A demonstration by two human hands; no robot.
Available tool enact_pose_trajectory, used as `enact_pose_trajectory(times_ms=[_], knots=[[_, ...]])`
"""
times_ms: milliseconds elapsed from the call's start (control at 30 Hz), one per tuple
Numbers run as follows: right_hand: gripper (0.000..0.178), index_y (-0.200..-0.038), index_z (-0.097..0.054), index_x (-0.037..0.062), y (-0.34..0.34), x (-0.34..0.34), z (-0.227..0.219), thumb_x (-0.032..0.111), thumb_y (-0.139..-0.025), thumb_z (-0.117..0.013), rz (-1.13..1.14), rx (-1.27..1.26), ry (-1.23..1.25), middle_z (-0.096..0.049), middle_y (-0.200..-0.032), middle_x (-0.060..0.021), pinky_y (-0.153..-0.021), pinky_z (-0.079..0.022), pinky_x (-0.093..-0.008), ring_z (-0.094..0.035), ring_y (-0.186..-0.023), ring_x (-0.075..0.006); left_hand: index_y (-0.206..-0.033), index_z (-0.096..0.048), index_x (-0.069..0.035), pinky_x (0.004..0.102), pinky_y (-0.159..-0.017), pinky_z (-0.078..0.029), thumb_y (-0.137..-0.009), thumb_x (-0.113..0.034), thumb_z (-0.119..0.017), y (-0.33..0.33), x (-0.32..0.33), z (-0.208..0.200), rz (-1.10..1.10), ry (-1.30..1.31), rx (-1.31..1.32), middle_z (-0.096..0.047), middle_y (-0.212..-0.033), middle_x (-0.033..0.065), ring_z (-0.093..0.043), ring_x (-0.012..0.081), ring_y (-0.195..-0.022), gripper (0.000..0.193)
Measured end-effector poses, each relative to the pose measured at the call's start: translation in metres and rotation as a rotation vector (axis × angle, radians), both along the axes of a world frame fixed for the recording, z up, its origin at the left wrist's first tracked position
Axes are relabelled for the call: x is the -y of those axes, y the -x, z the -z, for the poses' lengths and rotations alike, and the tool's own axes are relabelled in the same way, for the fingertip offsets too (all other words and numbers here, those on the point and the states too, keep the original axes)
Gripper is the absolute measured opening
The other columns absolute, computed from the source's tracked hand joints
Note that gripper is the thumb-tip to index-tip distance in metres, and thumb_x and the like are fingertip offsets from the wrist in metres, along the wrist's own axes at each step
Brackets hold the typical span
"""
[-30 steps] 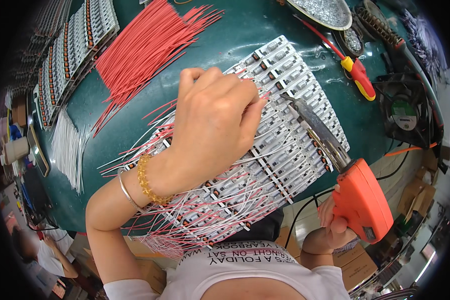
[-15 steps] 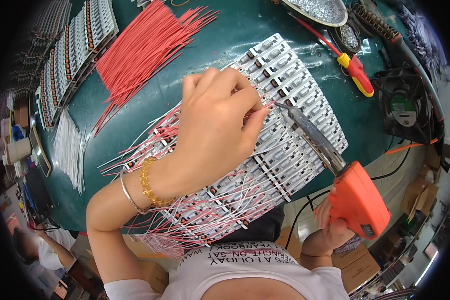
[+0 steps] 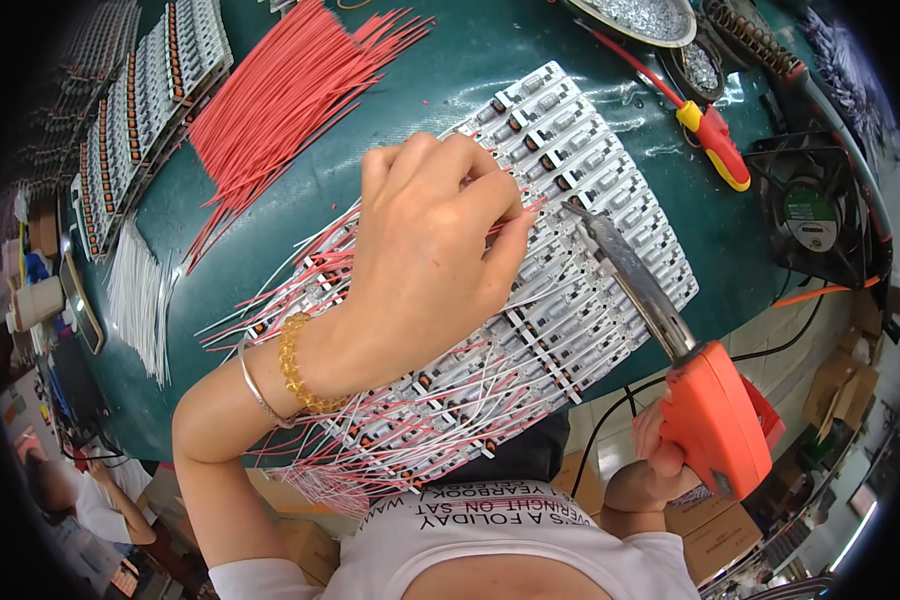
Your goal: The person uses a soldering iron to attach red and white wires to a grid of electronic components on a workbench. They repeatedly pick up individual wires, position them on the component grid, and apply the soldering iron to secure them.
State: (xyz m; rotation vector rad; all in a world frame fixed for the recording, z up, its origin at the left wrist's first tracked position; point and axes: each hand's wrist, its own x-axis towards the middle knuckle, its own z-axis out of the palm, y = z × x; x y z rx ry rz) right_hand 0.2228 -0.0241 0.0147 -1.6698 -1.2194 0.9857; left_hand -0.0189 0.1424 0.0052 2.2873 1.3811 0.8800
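Note:
My left hand (image 3: pixel 435 235) is over a panel of small white boards (image 3: pixel 615 175), with thumb and fingertips pinched. A thin red wire (image 3: pixel 537 205) pokes out from that pinch toward the boards. My right hand (image 3: pixel 658 452) grips an orange soldering gun (image 3: pixel 715 420) at the lower right. The gun's dark metal tip (image 3: pixel 582 216) is just right of the wire's end; whether it touches a board I cannot tell. Red and white wires (image 3: pixel 410 425) trail from the left and near parts of the panel. My left palm and the wire's length inside it are hidden.
Cut red wires (image 3: pixel 280 95) and white wires (image 3: pixel 138 290) lie left on the green table (image 3: pixel 390 110). More board panels (image 3: pixel 145 115) stand far left. Right are a red-yellow screwdriver (image 3: pixel 712 145), a metal dish (image 3: pixel 640 18), a black fan (image 3: pixel 808 215) and an iron stand's spring (image 3: pixel 745 40).
The soldering gun's tip has drawn slightly right and down, away from the wire's end, and its body has tilted lower. My left hand has hardly moved.

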Motion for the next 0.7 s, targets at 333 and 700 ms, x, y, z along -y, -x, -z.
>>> enact_pose_trajectory(times_ms=[333,700], knots=[[0.083,-0.118,-0.046,-0.0113,0.001,-0.004,0.013,0.061,-0.081,-0.064,0.003,-0.162,-0.242,-0.047,-0.050,0.0022,-0.043,-0.039,-0.0242,-0.045,-0.041,-0.0090,-0.074,-0.066,-0.006,0.0350,-0.075,-0.036,-0.072,-0.008,-0.076,0.002,-0.003,-0.003,-0.023,-0.184,-0.005,-0.062,-0.082,0.0023,-0.052,0.0204,-0.075,0.011],[0.084,-0.122,-0.040,-0.0167,-0.002,-0.003,0.011,0.057,-0.086,-0.061,-0.098,-0.224,-0.213,-0.045,-0.048,0.0014,-0.040,-0.040,-0.0233,-0.042,-0.036,-0.0093,-0.070,-0.062,-0.007,0.0360,-0.075,-0.035,-0.076,-0.008,-0.076,-0.012,0.012,-0.006,0.031,-0.021,-0.020,-0.057,-0.064,0.0001,-0.049,0.0193,-0.063,0.014]])
